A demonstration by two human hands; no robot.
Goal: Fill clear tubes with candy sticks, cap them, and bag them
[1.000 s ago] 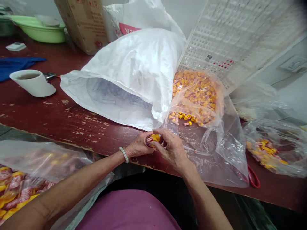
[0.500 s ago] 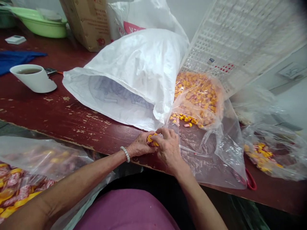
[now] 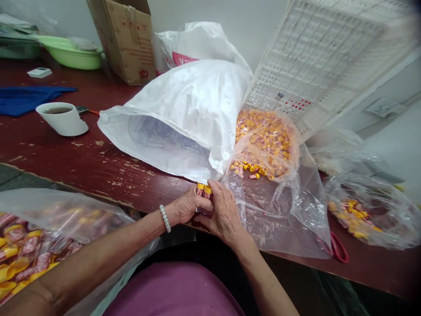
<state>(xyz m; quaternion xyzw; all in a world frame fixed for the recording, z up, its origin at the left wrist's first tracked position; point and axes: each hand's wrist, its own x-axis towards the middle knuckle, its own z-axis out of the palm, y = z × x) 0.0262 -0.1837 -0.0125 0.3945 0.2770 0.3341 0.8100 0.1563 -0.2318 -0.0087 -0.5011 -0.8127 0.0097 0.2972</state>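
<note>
Near the table's front edge, my left hand point(image 3: 188, 206) and my right hand point(image 3: 225, 211) come together around small yellow-capped tubes point(image 3: 204, 192) with red-and-white contents. Two yellow caps show side by side above the left thumb; the fingers hide the lower parts. Both hands are closed on the tubes, the right from the right side. Just beyond them lies an open white sack point(image 3: 194, 92) holding clear empty tubes point(image 3: 164, 140). Right of it, a clear bag point(image 3: 279, 206) holds many small yellow-capped pieces point(image 3: 263, 136), a few loose at its mouth.
At lower left, a large clear bag point(image 3: 82, 204) holds yellow-capped tubes. A smaller bag point(image 3: 391, 210) and red-handled scissors point(image 3: 338, 248) lie right. A white crate point(image 3: 315, 66) leans behind. At left are a cup point(image 3: 64, 120), blue cloth point(image 3: 33, 97), green basin point(image 3: 74, 55) and cardboard box point(image 3: 126, 44).
The tubes have turned upright, caps now on top. My right hand has shifted from over the caps to the tubes' right side. The whole view has tilted upward a little.
</note>
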